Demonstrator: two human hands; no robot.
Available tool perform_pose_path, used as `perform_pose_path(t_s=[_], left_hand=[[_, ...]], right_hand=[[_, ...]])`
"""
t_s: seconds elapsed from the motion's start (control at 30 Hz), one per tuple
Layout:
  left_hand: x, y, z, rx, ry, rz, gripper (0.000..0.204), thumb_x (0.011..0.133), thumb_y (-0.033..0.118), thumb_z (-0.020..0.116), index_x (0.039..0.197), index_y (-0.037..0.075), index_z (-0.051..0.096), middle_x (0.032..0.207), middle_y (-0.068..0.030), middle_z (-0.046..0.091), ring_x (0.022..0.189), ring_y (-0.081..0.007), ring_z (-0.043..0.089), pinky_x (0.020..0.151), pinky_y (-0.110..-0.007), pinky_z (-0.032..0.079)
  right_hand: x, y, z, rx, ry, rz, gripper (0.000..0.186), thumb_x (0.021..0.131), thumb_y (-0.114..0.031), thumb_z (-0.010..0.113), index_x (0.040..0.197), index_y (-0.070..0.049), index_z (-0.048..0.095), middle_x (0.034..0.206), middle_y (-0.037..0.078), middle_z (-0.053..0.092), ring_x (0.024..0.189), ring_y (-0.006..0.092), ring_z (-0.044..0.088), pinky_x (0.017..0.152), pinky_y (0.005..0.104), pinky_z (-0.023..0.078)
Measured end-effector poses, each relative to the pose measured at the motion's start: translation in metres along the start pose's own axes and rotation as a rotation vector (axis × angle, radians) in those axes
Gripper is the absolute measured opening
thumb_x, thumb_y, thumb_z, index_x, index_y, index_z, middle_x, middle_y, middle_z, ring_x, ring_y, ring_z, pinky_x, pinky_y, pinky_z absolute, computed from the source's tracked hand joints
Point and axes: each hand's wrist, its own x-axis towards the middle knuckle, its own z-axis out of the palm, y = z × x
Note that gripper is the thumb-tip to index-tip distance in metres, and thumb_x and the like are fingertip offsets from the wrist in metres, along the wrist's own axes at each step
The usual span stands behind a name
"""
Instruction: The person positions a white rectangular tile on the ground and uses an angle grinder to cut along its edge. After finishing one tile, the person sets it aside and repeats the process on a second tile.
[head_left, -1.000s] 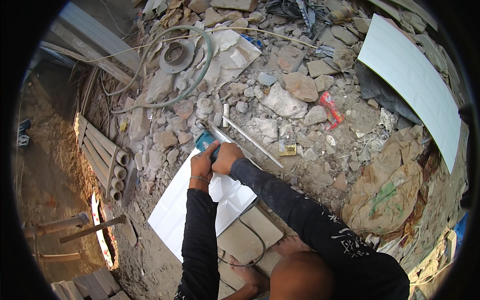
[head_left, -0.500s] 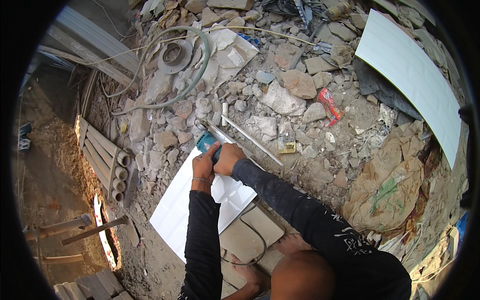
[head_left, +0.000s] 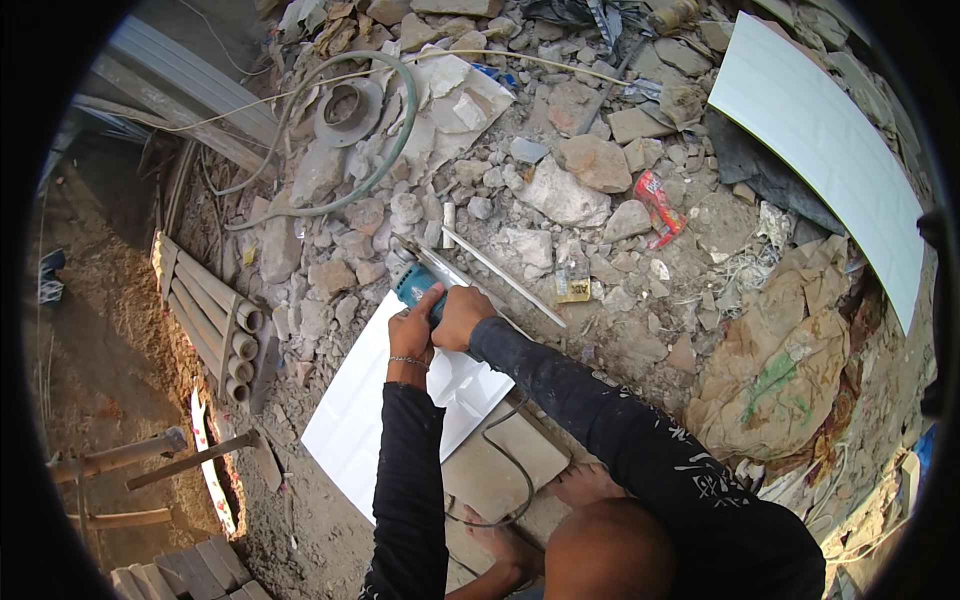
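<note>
Both of my hands are closed round a teal handheld power cutter [head_left: 414, 284]. My left hand [head_left: 409, 330], with a bracelet at its wrist, grips the near left part of the body. Close against it, my right hand [head_left: 463, 318] wraps the rear of the cutter. The tool's metal front end is at the far corner of a glossy white tile [head_left: 350, 420] with a faint brick pattern. Along the tile's right edge runs a narrow pale strip [head_left: 505, 318]. My hands hide part of the tool; the blade's contact with the tile is unclear.
Beige slabs [head_left: 505, 455] and a dark power cord [head_left: 527, 480] lie by my bare feet. A thin white strip [head_left: 500, 275] rests on rubble to the right. Bundled poles [head_left: 205, 315] are on the left, a green hose [head_left: 408, 125] beyond, another white tile [head_left: 810, 150] far right.
</note>
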Motion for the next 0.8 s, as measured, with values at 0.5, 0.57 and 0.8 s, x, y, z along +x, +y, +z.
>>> perform_pose_path(t_s=[0.5,0.57,0.8], left_hand=[[-0.004,0.000,0.002,0.036,0.020,0.011,0.027,0.088,0.005,0.082,0.099,-0.015,0.066,0.096,-0.0182,0.073,0.077,-0.0254,0.074,0.068,-0.037,0.062],[-0.007,-0.002,0.003,0.036,0.019,0.007,0.028,0.088,0.005,0.082,0.100,-0.015,0.066,0.097,-0.0183,0.073,0.078,-0.0255,0.074,0.069,-0.037,0.062],[-0.012,-0.005,0.005,0.035,0.026,0.004,0.030,0.087,0.006,0.083,0.101,-0.015,0.066,0.099,-0.0191,0.073,0.079,-0.0260,0.075,0.071,-0.038,0.063]], right_hand=[[-0.002,0.002,0.000,0.008,0.000,-0.010,0.057,0.068,-0.029,0.086,0.114,0.000,0.072,0.122,0.024,0.071,0.117,0.0361,0.069,0.099,0.0408,0.057],[-0.003,0.004,0.001,0.006,0.001,-0.012,0.057,0.068,-0.030,0.086,0.115,0.000,0.071,0.123,0.023,0.071,0.117,0.0360,0.069,0.100,0.0406,0.057],[-0.006,0.008,0.000,-0.007,-0.012,-0.015,0.060,0.067,-0.031,0.087,0.116,0.000,0.071,0.125,0.023,0.070,0.119,0.0350,0.068,0.101,0.0398,0.056]])
